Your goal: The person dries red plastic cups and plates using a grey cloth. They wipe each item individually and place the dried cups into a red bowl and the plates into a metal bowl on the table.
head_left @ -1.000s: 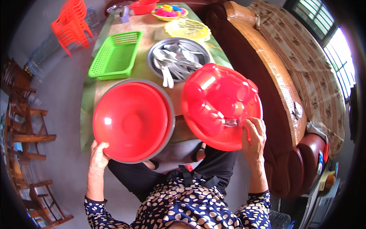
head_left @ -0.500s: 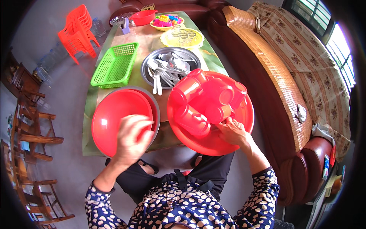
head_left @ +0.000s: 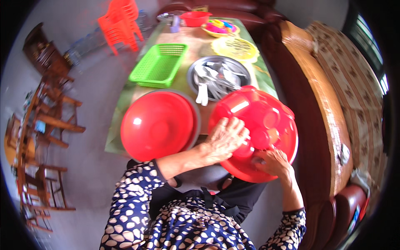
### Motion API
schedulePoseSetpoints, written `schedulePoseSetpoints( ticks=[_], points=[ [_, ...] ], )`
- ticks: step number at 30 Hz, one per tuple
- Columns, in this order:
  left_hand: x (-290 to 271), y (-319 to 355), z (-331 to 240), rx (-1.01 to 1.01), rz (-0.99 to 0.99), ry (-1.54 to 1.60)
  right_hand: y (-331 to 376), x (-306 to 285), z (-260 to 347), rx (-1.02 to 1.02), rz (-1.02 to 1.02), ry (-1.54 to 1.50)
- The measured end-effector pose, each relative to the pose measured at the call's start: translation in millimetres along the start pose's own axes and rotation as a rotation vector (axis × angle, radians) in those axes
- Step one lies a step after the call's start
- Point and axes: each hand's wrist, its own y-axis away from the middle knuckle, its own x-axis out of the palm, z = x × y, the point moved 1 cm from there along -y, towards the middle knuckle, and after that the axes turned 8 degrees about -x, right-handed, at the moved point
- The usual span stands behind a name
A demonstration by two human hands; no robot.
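While both hands grip, red tray lies between.

Glossy red plastic tray under both hands, smooth glossy red plastic basin at nine o'clock, shiny metal dish and green plastic mesh basket toward twelve.

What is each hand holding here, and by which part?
Both hold the red sectioned tray: right hand at its near rim, left hand reaching inside it.
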Motion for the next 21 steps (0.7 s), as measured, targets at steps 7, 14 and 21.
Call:
schedulePoseSetpoints(
  ticks=[7,14,21],
  points=[
    [9.6,9.0,-3.9,-0.083,-0.112,0.033,-19.9,18.8,-7.4,-0.099,0.025,0.074],
    [-18.0,21.0,-3.0,-0.224,-0.263,0.087,-5.9,-11.6,2.0,-0.065,-0.009,-0.378],
    [-44.4,7.1,8.2,-0.515,-0.399,1.093,22.1,-39.6,26.2,-0.113,-0.316,-0.749]
  ],
)
